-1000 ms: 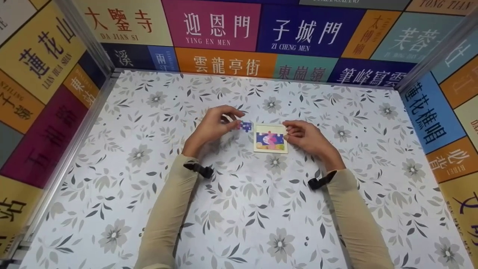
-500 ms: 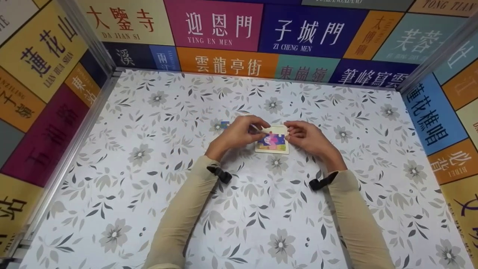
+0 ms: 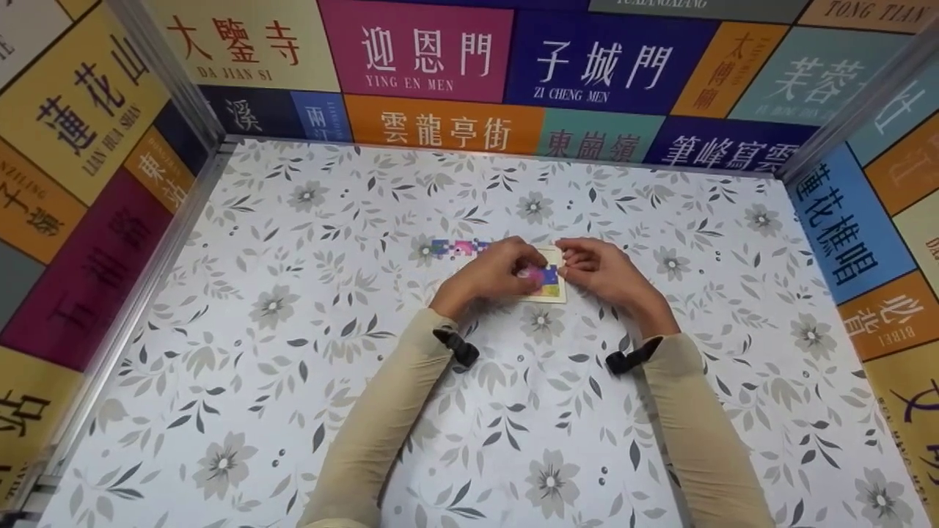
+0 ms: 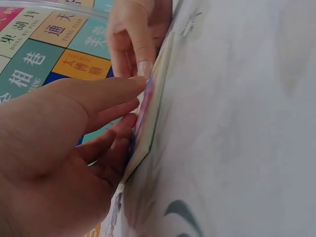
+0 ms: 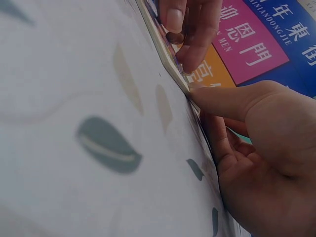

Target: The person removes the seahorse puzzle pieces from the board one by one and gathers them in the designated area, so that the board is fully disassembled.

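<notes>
A small square jigsaw puzzle in a cream tray (image 3: 555,298) lies on the patterned tabletop, with pink, blue and yellow pieces (image 3: 549,275) in its lower part. My left hand (image 3: 493,271) reaches over the tray's left side and hides it. In the left wrist view, its thumb (image 4: 116,94) and fingertips touch the puzzle's face, with a gap between them. My right hand (image 3: 598,270) holds the tray's right edge; in the right wrist view, its thumb (image 5: 222,101) lies against the rim. Loose jigsaw pieces (image 3: 462,248) lie left of the tray, partly behind my left hand.
The white tabletop (image 3: 543,411) has a grey leaf and flower print. Upright panels with coloured, lettered blocks (image 3: 433,66) border it at the back and both sides. Each wrist wears a black strap (image 3: 456,347).
My left hand has moved right, from beside the loose pieces to over the tray's left part. Loose pieces that it covered have come into view. My right hand stays at the tray's right edge.
</notes>
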### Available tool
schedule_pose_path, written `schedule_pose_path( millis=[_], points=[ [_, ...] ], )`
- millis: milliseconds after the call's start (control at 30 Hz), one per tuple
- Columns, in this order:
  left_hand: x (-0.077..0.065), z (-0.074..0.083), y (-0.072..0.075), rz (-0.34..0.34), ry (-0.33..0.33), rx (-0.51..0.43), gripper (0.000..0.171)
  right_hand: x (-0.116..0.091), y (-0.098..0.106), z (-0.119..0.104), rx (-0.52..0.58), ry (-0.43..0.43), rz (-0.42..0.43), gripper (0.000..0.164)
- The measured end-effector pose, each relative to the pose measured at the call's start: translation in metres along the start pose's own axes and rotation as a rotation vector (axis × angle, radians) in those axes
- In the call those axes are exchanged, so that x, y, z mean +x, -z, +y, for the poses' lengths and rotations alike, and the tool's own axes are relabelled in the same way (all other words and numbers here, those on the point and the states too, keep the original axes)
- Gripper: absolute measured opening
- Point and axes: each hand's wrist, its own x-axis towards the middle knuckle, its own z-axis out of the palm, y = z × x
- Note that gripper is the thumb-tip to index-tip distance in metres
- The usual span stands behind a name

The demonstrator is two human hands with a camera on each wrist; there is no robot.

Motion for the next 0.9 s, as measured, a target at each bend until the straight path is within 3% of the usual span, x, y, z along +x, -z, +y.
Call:
schedule_pose_path(
  millis=[67, 167, 233, 300, 400, 767, 900],
  points=[
    [0.004, -0.011, -0.009, 0.027, -0.012, 0.018, 0.037, 0.0, 0.0, 0.001, -0.001, 0.0, 0.0, 0.055],
    [0.007, -0.016, -0.017, 0.058, 0.024, 0.023, 0.037, 0.0, 0.0, 0.002, -0.005, 0.004, 0.001, 0.055],
    [0.006, -0.012, -0.018, 0.062, 0.075, 0.022, 0.039, 0.0, 0.0, 0.002, -0.01, 0.007, 0.0, 0.054],
    [0.002, 0.001, -0.013, 0.048, 0.129, 0.024, 0.04, 0.0, -0.001, 0.002, -0.016, 0.011, -0.003, 0.054],
    [-0.001, 0.014, -0.01, 0.033, 0.171, 0.04, 0.044, 0.0, -0.001, 0.002, -0.021, 0.011, -0.005, 0.054],
    [-0.002, 0.017, -0.01, 0.08, 0.169, -0.001, 0.041, 0.002, -0.002, 0.001, -0.053, 0.013, 0.023, 0.053],
    [-0.001, 0.016, -0.01, 0.107, 0.159, -0.015, 0.041, -0.004, -0.005, -0.016, -0.067, -0.009, 0.019, 0.051]
  ],
)
